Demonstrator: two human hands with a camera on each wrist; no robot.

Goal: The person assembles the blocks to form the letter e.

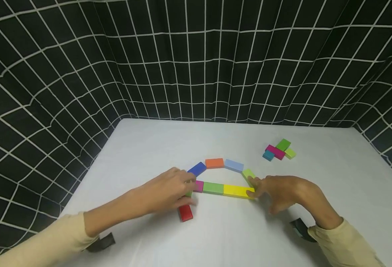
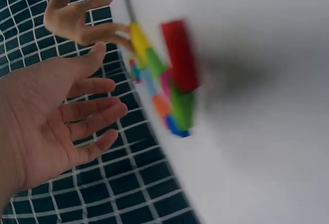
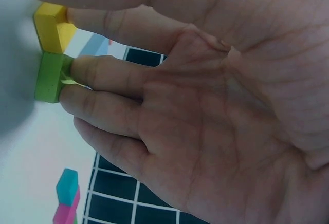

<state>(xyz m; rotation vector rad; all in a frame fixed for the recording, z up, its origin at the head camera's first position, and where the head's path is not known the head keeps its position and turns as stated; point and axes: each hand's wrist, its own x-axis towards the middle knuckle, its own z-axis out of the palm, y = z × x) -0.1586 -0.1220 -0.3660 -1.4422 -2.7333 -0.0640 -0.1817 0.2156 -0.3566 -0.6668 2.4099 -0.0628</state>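
Observation:
Wooden blocks lie flat on the white table in a closed arch. Its straight side has a magenta block (image 1: 199,186), a green block (image 1: 213,188) and a yellow block (image 1: 237,191). A blue block (image 1: 197,169), an orange block (image 1: 214,163), a light blue block (image 1: 234,165) and a light green block (image 1: 248,175) curve behind. My left hand (image 1: 172,188) hovers over the left end with loose fingers, apart from the red block (image 2: 180,54). Straight fingers of my right hand (image 1: 281,191) touch the yellow block and the light green block (image 3: 49,77).
A small cluster at the back right holds a magenta block (image 1: 275,152), a teal block (image 1: 268,155) and two green ones. Dark grid-patterned cloth (image 1: 196,63) hangs behind the table (image 1: 156,141) and along its sides.

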